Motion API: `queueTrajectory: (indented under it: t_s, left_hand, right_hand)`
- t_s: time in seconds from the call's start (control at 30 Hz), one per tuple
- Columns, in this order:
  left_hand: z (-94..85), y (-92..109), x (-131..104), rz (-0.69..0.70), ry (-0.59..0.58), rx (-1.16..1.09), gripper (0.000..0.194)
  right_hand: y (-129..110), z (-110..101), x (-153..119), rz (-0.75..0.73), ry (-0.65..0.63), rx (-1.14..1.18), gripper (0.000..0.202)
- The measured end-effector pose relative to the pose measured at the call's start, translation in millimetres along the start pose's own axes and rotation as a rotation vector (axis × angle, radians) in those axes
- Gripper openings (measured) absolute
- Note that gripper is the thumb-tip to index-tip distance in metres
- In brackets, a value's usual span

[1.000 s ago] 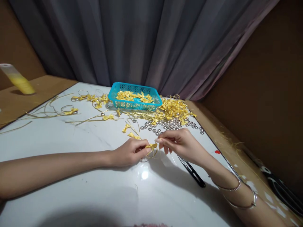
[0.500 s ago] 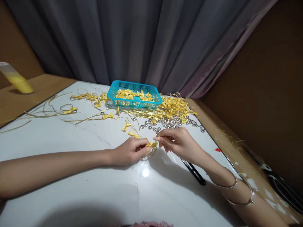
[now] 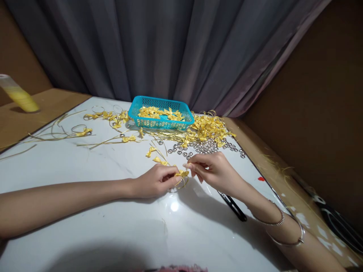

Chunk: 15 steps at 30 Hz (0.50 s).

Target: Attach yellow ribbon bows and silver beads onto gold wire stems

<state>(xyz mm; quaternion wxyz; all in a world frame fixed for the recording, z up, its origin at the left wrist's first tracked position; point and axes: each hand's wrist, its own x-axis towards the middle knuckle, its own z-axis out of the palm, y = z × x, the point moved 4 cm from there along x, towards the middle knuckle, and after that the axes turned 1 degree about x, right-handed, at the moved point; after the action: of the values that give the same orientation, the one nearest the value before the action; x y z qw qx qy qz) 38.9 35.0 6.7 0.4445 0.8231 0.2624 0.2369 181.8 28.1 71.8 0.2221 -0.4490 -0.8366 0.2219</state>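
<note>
My left hand (image 3: pixel 157 181) pinches a yellow ribbon bow (image 3: pixel 183 173) between thumb and fingers, just above the white table. A thin gold cord (image 3: pixel 185 183) loops below that bow. To the right of it, my right hand (image 3: pixel 212 172) is closed in a pinch, its fingertips close to the bow's right end. What those fingertips hold, if anything, is too small to make out. Another yellow bow (image 3: pixel 160 161) lies just beyond my left fingers, with gold cords around it. Behind my right hand spread many small silver beads (image 3: pixel 208 145).
A turquoise basket (image 3: pixel 161 126) of yellow bows stands at the back, beside a heap of bows and cord (image 3: pixel 210 126). A black-handled tool (image 3: pixel 235 209) lies by my right wrist. More bows (image 3: pixel 83 132) with cords lie left; a yellow spool (image 3: pixel 21 98) stands far left.
</note>
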Motion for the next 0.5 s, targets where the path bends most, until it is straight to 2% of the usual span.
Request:
queueTrajectory:
  t_s: [0.5]
  left_hand:
    - [0.9, -2.5, 0.2, -0.005, -0.004, -0.005, 0.028]
  right_hand:
    - [0.1, 3.0, 0.0, -0.013, 0.000, 0.008, 0.026]
